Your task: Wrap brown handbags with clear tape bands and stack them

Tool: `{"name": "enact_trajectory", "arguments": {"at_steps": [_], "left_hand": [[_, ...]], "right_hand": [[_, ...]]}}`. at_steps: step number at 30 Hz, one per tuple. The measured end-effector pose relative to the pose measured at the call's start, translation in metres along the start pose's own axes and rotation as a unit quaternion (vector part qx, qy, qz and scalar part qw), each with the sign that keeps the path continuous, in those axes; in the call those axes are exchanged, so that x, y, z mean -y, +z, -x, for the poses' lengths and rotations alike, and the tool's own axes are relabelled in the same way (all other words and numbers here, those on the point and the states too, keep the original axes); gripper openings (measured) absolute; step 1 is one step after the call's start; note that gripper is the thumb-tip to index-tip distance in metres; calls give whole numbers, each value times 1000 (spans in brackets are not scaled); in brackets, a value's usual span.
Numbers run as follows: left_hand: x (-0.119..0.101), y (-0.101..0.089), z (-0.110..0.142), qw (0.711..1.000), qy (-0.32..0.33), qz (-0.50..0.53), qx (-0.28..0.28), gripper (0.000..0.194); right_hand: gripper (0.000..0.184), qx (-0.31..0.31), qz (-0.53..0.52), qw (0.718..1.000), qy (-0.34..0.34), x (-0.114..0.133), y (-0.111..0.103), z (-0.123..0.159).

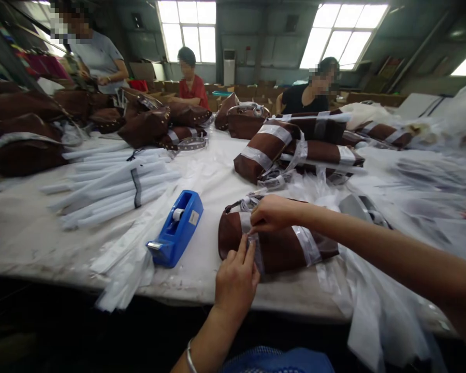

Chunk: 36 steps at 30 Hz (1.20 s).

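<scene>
A brown leather handbag [279, 248] lies on its side near the table's front edge, with pale translucent strips [307, 244] wrapped around it. My left hand [236, 280] rests at its near side, fingers stretched out and their tips on the left strip. From the right, my right hand [274, 213] reaches over the bag. Its fingers are curled together at that same strip, just above my left fingertips; what they pinch is hidden. A clear-wrapped handle [243, 203] shows behind the right hand. Left of the bag stands a blue tape dispenser [178, 228].
Rolled white sheets [116, 181] lie to the left. More strapped brown bags [267, 147] are piled behind, others [143, 122] at the back left. A grey dispenser [363, 210] and plastic film [423, 181] lie right. Several people [192, 88] are across the table; another person's fingers show at the right edge.
</scene>
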<state>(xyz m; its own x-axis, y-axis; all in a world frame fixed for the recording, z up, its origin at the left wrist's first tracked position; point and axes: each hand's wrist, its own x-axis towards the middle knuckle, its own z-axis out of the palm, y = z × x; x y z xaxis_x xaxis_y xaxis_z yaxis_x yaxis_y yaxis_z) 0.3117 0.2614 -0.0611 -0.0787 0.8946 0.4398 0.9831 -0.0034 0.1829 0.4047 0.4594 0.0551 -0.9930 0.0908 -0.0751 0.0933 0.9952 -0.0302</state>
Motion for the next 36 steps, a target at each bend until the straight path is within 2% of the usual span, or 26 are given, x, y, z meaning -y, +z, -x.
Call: {"name": "enact_trajectory", "arguments": {"at_steps": [4,9,12,15,19,21,22,24,25,26,28,30,32,36], "left_hand": [[1,2,-1,1000,-3,5,6,56],[0,1,-2,1000,-8,15,9,56],[0,0,-2,1000,-7,19,8,56],[0,0,-1,1000,-9,26,8,56],[1,1,-1,999,-10,37,8,59],[1,3,-1,999,-12,45,5,60],[1,4,0,999,-13,48,2,61],[1,7,1,998,-17,54,-3,61],[1,9,3,998,-20,58,-8,60],[1,10,5,998,-23,64,-17,57],[2,11,10,995,-22,89,-42,49],[4,7,12,990,-18,129,-58,40],[7,-2,9,984,-18,172,-52,31],[13,-24,-21,978,-33,204,-35,29]], "right_hand": [[16,71,78,994,7,-10,2,-28],[36,142,130,981,-23,-16,-3,-50],[46,166,125,978,0,-25,-5,-60],[45,172,75,981,43,-46,-7,-65],[25,76,69,980,172,-73,-10,-56],[21,17,78,971,224,-72,-4,-44],[24,-19,64,971,229,-65,2,-37],[36,-93,-1,977,189,-44,20,-21],[40,-122,-50,980,147,-32,32,-14],[46,-119,-81,984,101,-21,43,-7],[56,-102,-98,987,82,-4,61,5],[58,-108,-80,982,131,1,68,18],[52,-145,-60,968,194,-3,66,37],[50,-228,-47,919,319,-26,61,99]]}}
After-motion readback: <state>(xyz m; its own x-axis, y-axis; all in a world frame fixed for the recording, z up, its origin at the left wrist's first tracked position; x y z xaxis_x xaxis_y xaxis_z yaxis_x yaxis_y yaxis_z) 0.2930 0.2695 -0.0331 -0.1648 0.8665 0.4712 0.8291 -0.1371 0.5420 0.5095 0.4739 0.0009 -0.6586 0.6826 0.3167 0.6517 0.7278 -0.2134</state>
